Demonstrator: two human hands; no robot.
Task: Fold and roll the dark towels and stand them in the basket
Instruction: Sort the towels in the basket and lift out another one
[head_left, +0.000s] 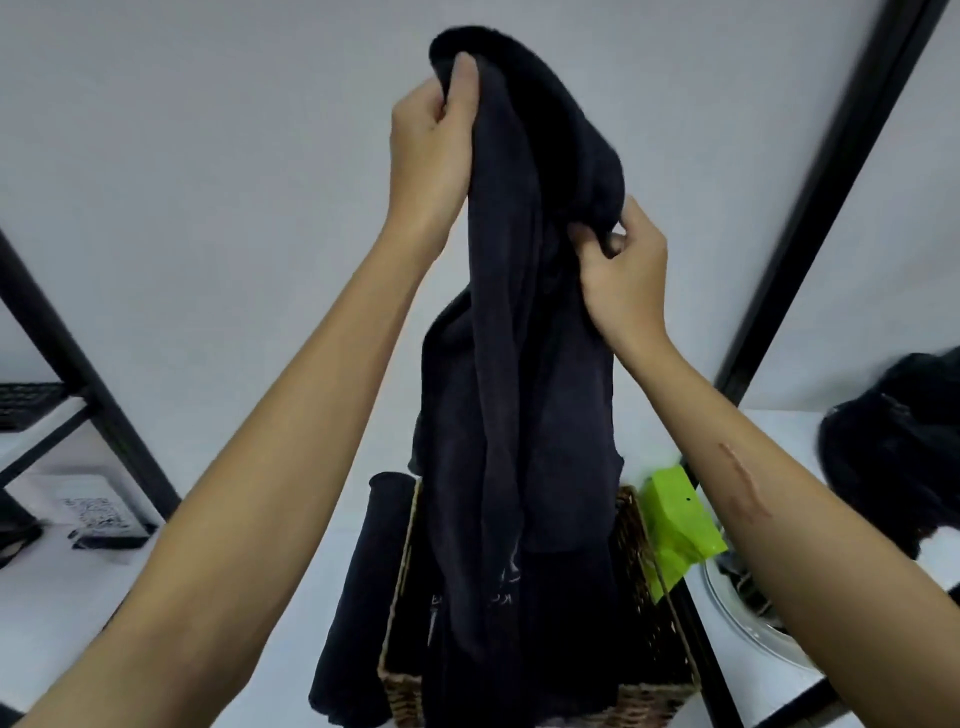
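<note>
- Towel (519, 322), dark, hangs lifted above the wicker basket (644, 587), its lower end draping into it.
- My left hand (434, 130) grips the top edge; my right hand (621, 265) pinches a lower fold.
- Rolled towel (358, 597) lies on the worktop (104, 623) just beside the basket.
- Green packet (675, 525) sits on the basket's other side.

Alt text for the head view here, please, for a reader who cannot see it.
Two bare hands hold a dark towel up over a wicker basket: the left hand grips its top, the right hand pinches a fold lower down. A rolled dark towel lies left of the basket on the white table; a green packet sits at its right.
</note>
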